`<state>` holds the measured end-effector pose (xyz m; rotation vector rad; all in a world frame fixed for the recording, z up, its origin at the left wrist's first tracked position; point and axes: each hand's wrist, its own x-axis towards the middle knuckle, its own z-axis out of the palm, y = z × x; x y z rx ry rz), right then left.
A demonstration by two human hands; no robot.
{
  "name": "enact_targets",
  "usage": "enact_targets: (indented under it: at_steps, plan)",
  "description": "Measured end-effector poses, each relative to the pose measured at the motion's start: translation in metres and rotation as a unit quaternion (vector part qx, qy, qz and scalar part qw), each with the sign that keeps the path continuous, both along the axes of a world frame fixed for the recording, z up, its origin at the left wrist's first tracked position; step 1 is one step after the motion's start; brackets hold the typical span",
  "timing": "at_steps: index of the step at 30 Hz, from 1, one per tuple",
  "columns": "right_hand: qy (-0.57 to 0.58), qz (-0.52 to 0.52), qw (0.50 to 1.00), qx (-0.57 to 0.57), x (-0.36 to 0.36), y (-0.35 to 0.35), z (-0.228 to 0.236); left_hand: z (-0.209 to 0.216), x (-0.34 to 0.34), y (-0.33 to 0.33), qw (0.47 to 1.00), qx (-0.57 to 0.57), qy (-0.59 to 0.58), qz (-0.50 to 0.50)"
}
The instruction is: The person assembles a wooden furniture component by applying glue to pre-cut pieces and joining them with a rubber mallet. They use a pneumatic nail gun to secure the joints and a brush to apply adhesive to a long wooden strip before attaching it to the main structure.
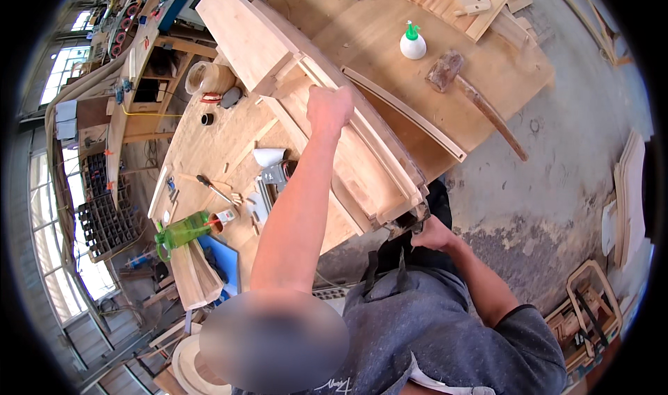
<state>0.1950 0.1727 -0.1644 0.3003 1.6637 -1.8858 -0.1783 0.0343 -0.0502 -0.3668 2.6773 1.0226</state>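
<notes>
A long, pale wooden box-like frame (369, 162) lies slantwise across the bench, with raised rails and a recessed panel. My left hand (330, 108) is closed over one of its rails, near the crosspiece in the middle. Beside the frame's near end, my right hand (433, 234) is closed at a dark metal clamp (409, 221); its fingertips are partly hidden. A dark bar runs along the frame's right side. To the right of the frame lies a narrow grooved wooden strip (407, 115).
A wooden mallet (443, 73) and a white bottle with green nozzle (412, 45) stand on the right-hand board. At left are a screwdriver (212, 188), dowels, a green bottle (184, 231), a power tool (278, 174) and a plastic tub (212, 78). Concrete floor (508, 207) shows at right.
</notes>
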Motion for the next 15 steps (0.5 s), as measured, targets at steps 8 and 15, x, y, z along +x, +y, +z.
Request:
enact_targets:
  at_steps: [8, 15]
  plan:
    - [0.037, 0.017, 0.967, 0.251, 0.002, -0.014, 0.04, 0.007, 0.004, 0.003, 1.0, -0.002, 0.012, 0.003]
    - [-0.178, 0.065, 0.963, 0.192, -0.015, -0.007, 0.044, -0.003, 0.004, 0.0, 1.0, -0.007, 0.0, 0.004]
